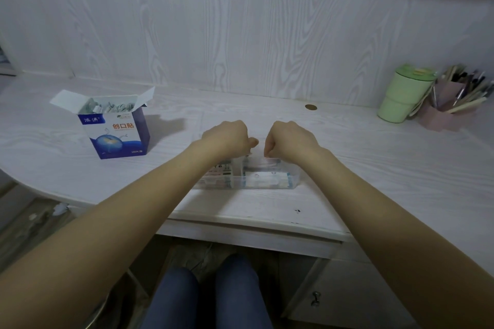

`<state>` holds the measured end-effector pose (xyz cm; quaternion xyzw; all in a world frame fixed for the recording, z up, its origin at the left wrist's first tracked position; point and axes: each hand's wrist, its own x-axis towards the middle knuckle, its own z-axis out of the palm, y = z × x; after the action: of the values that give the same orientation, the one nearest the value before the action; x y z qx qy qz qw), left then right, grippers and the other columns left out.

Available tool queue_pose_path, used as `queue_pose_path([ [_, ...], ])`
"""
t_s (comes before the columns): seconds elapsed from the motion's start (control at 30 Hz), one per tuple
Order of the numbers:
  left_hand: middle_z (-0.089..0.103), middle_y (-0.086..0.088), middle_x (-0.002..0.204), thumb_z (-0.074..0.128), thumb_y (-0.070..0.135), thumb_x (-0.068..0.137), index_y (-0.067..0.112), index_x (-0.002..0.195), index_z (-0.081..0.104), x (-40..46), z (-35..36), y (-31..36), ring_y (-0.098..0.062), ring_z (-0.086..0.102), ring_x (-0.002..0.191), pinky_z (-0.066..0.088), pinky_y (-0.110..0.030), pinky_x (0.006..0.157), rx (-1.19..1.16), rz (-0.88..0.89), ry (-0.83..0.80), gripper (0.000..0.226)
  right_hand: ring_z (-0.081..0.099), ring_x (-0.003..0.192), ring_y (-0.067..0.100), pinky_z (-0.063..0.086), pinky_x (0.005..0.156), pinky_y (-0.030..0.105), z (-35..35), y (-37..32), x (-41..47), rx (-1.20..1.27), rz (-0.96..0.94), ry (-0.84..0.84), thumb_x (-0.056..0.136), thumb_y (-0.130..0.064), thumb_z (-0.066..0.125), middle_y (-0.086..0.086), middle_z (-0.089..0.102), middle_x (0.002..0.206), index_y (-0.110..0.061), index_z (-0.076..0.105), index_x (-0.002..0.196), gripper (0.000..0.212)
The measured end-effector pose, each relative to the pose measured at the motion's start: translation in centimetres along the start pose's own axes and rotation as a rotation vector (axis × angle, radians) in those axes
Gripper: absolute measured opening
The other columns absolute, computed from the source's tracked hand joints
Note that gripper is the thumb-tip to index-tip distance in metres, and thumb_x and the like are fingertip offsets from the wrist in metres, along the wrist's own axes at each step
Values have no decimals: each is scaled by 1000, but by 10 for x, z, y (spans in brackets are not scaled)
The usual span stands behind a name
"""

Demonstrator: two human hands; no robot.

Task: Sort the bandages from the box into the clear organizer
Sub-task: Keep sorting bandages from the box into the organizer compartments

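Bandages [267,180] lie flat in the clear organizer [291,181], more standing in the open box [117,131] well to the organizer's left on the tabletop [374,168]. They look light, thin and floppy, probably best pinched at a wrapper edge. Both hands hover over the organizer's far side, the left hand [227,139] and right hand [291,140] with fingers curled under; whether they pinch a strip I cannot tell.

Your whitewashed wood-grain tabletop [267,211] has the blue cardboard bandage box [117,133], clear plastic organizer [267,181], green lidded cup [403,96], pink pen holder [443,112] and a small brown coin [311,107] sitting on it.
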<state>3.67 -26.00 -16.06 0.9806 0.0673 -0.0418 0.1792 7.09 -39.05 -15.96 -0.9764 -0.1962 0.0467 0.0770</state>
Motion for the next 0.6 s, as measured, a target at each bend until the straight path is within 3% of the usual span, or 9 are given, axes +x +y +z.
queue_pose_path([
  [0.1,63,-5,77,45,28,97,6,97,71,-3,-4,-1,-21,56,66,49,-32,70,-161,26,34,34,64,86,22,48,64,29,0,2,0,44,-39,23,80,-4,62,1,69,92,-16,72,87,18],
  [0.23,59,-8,78,39,15,95,5,94,68,-13,-12,-1,-17,51,52,44,-24,49,-376,42,69,30,65,82,17,53,70,29,-1,9,-3,163,-131,-19,83,-6,64,-1,72,87,-15,74,83,13],
  [0.33,58,-4,76,36,10,96,10,98,64,-19,-16,-5,-16,57,54,47,-22,49,-534,42,107,28,65,80,11,46,66,17,-8,14,-14,458,-138,32,88,-17,65,-4,71,82,-12,75,86,11],
  [0.4,58,-3,81,38,8,96,13,102,61,-22,-16,-7,-16,64,56,50,-23,52,-681,61,172,25,70,79,14,47,66,20,-16,15,-23,793,-15,55,94,-30,56,3,74,83,-8,72,90,28],
  [0.5,60,0,86,49,9,95,18,104,61,-26,-12,-7,-15,68,69,54,-28,66,-784,199,317,17,72,76,20,50,65,24,-26,13,-31,1183,199,-280,97,-48,44,13,74,88,-5,64,91,47],
  [0.6,68,7,81,57,12,92,21,100,63,-27,-11,-8,-5,64,74,51,-29,75,-765,325,385,14,68,63,12,50,56,19,-31,13,-31,1519,239,-456,93,-30,58,9,70,90,-7,59,90,24],
])
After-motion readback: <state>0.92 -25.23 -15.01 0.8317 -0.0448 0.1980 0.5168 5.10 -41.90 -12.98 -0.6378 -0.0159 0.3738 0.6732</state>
